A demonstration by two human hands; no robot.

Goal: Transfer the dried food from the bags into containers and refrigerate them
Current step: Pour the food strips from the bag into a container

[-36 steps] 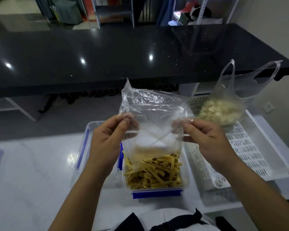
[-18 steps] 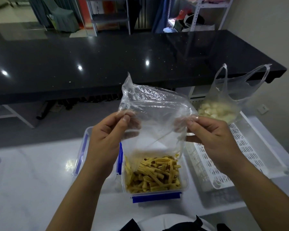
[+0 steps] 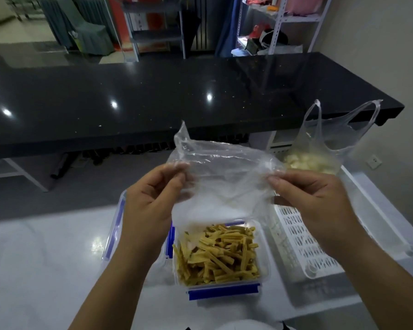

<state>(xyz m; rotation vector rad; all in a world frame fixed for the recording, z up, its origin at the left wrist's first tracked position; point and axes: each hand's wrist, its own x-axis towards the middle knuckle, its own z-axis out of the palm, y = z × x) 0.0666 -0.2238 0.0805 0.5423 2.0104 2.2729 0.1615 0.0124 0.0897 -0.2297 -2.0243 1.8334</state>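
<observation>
Both hands hold the crumpled clear plastic bag (image 3: 221, 172) up over the clear square container with blue clips (image 3: 221, 288): the left hand (image 3: 150, 206) pinches its edge at nine o'clock, the right hand (image 3: 308, 201) pinches at three. The yellow dried strips (image 3: 216, 254) lie piled in the container; the bag looks emptied. A stray piece clinging inside could drop onto the white countertop (image 3: 41, 270) if the bag swings aside. At two o'clock the second clear bag of pale chunks (image 3: 320, 158) stands in the white slotted tray (image 3: 303, 246), near enough for the right elbow to tip

hands pinching clear bag (image 3: 224, 177) — sticks (image 3: 218, 254) in container (image 3: 264, 270)
</observation>
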